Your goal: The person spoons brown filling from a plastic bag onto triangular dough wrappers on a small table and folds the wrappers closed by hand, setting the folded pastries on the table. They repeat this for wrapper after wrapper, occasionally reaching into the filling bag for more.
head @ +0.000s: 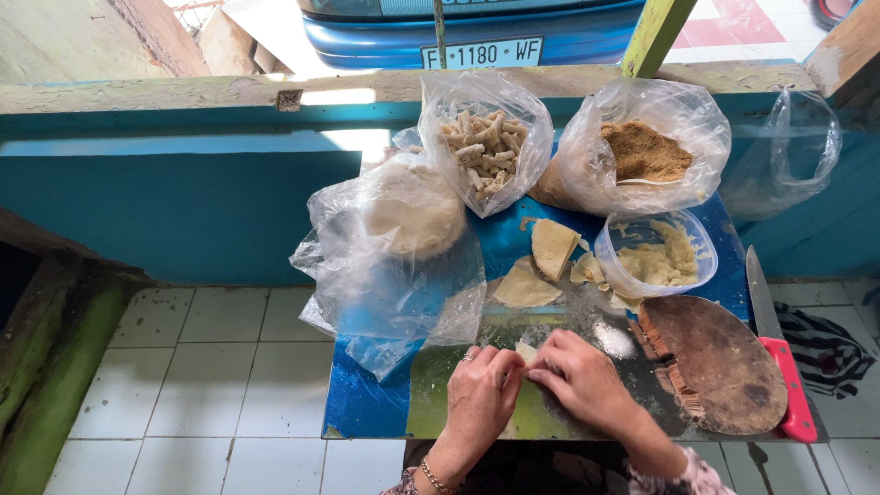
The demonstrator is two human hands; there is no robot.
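- On the blue table top, near edge, centre: small pale piece of dough pinched between both hands, lying on a smeared, shiny work sheet.
- Largest item: crumpled clear plastic sheet, covering the left half of the table, with a flat round white dough disc under it.
- Far right: open clear bag of brown crumbly powder; just left of it, open clear bag of pale short sticks.
- Right, near edge: round dark wooden board, worn rim, touching a knife with a red handle along its right side.
- Behind the board: clear round plastic tub of pale yellow mash.
- Between tub and plastic sheet: thin torn dough sheets, overlapping, lying flat.
- Left hand: fingers curled, tips closed on the dough piece; ring on one finger, bracelet at the wrist.
- Right hand: fingers bent down, tips closed on the same piece, touching the left fingertips.
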